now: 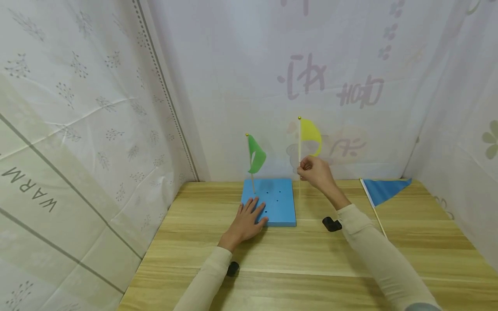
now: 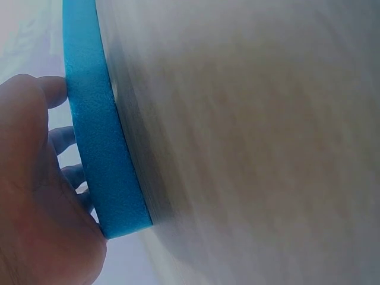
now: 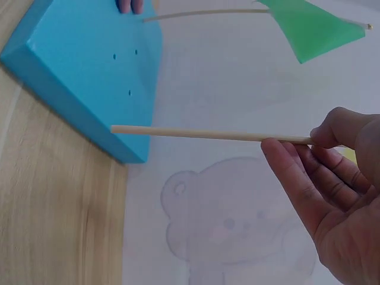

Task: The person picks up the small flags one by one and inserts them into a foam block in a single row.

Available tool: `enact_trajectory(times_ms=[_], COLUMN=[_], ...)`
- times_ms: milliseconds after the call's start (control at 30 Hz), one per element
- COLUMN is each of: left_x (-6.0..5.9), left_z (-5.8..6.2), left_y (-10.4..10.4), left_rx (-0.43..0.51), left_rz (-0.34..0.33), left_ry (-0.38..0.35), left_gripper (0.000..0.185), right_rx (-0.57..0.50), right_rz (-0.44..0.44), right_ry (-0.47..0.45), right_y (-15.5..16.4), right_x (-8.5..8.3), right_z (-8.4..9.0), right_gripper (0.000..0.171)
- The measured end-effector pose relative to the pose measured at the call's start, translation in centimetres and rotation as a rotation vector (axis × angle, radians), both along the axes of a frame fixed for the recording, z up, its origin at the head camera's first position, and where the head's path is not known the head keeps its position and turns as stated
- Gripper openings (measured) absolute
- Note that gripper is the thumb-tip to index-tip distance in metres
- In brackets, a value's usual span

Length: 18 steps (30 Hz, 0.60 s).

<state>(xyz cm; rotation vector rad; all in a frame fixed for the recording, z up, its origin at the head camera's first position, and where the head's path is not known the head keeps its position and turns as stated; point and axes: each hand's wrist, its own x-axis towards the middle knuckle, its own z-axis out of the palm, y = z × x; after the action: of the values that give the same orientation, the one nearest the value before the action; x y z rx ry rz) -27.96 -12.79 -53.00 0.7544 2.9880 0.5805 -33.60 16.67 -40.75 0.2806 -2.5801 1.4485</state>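
On the wooden table [image 1: 311, 259], seen from the head, a blue foam block [image 1: 278, 198] is pressed flat by the spread left hand [image 1: 247, 220], apparently to steady it. From the right wrist, a yellow flag's stick [image 3: 208, 135] is pinched by the right hand [image 3: 332, 196], its free end just beside the block's edge.

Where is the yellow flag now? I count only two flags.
In the head view, the yellow flag is held upright in the right hand, just right of the blue foam block.
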Motion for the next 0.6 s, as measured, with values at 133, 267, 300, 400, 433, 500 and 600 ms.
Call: enact_trajectory(times_ms=[133, 267, 300, 400, 433, 500, 600], left_x=[0.1, 0.1, 0.2, 0.1, 0.1, 0.0, -0.2], left_z=[0.2, 0.6, 0.7, 0.7, 0.7, 0.4, 0.0], left_y=[0.0, 0.1, 0.1, 0.1, 0.1, 0.1, 0.1], left_rx=[-0.006, -0.012, -0.013, -0.017, -0.014, -0.029, -0.047], left_rz=[0.0, 0.0, 0.0, 0.0, -0.001, 0.005, 0.014], left_ry=[0.001, -0.008, -0.01, -0.015, -0.015, -0.019, -0.023], left_gripper=[0.064, 0.063, 0.063, 0.063, 0.063, 0.064, 0.065], right_rx=[0.017, 0.035, 0.034, 0.042, 0.043, 0.032, 0.026], right_rz=[0.001, 0.012, 0.016, 0.022, 0.023, 0.027, 0.032], right_ry=[0.024, 0.058, 0.068, 0.097, 0.105, 0.112, 0.121], right_y=[-1.1, -2.3, -2.6, -3.6, -3.9, -4.5, -5.4], right_x=[-0.5, -1.0, -1.1, -1.5, -1.6, -1.8, -2.2], right_z=[0.3, 0.5, 0.5, 0.5, 0.5, 0.5, 0.4], right_gripper=[0.012, 0.012, 0.012, 0.011, 0.01, 0.009, 0.008])
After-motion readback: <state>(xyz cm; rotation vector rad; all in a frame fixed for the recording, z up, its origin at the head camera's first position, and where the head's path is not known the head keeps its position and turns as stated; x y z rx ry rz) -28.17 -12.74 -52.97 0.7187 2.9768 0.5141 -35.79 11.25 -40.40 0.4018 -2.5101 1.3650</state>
